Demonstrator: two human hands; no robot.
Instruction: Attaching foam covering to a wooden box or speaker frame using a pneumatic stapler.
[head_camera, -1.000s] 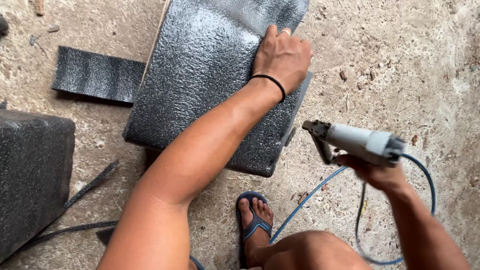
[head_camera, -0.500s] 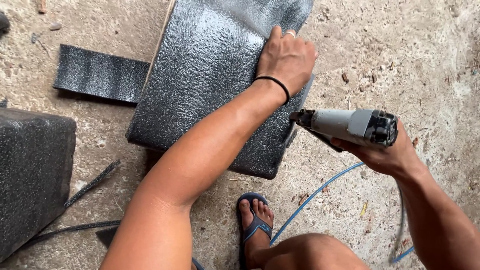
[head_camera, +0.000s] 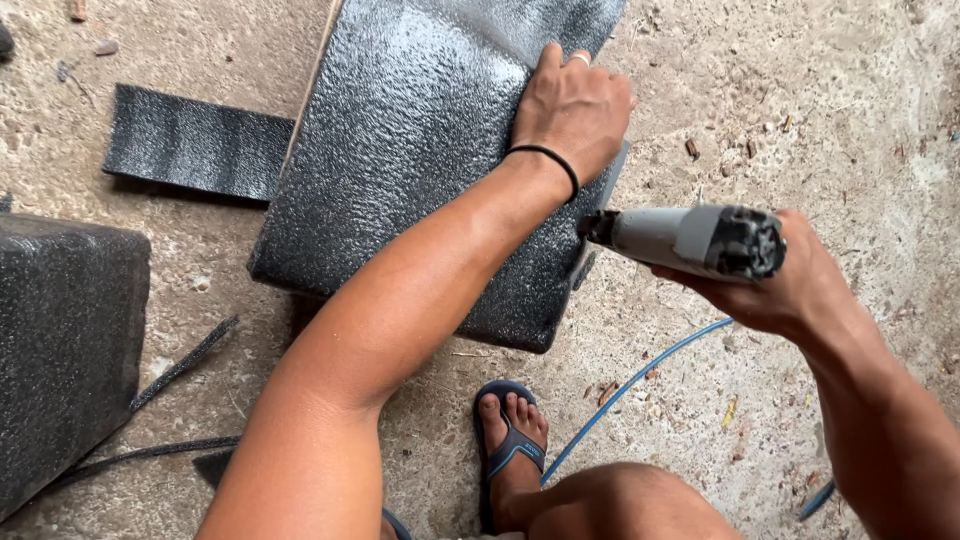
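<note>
Black textured panel (head_camera: 420, 150) is lying on the concrete floor (head_camera: 820, 90) — we are pressing our left hand (head_camera: 575, 105) flat on its right edge, fingers spread. Our right hand (head_camera: 775, 285) is gripping a grey pneumatic stapler (head_camera: 685, 240), nose at that edge — blue hose (head_camera: 640, 380) trailing below.

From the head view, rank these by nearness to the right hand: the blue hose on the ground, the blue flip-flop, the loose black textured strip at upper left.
Measured from the right hand, which grips the grey power tool:
1. Blue hose, on the ground just below and left of the hand.
2. Blue flip-flop, lower centre, on the foot.
3. Black textured strip, far upper left, on the concrete.
</note>
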